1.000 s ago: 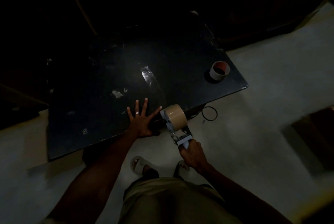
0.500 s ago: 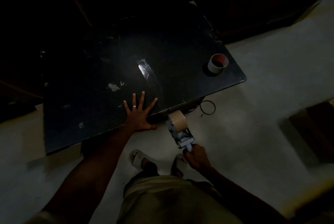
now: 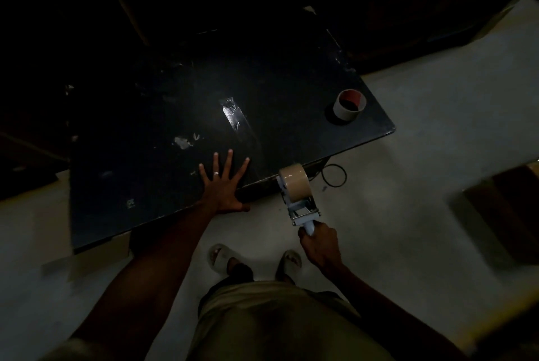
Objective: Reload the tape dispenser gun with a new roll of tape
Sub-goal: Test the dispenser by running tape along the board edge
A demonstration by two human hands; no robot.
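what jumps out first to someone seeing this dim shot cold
The brightest thing is the tan tape roll loaded on the tape dispenser gun, just off the near edge of the black table, with the right hand gripping its handle. Next comes the left hand spread flat on the table's near edge. An empty cardboard core stands near the table's right corner.

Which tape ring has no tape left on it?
The empty cardboard tape core standing near the right corner of the black table. It is a hollow thin ring, while the full tan tape roll sits thick in the white tape dispenser gun.
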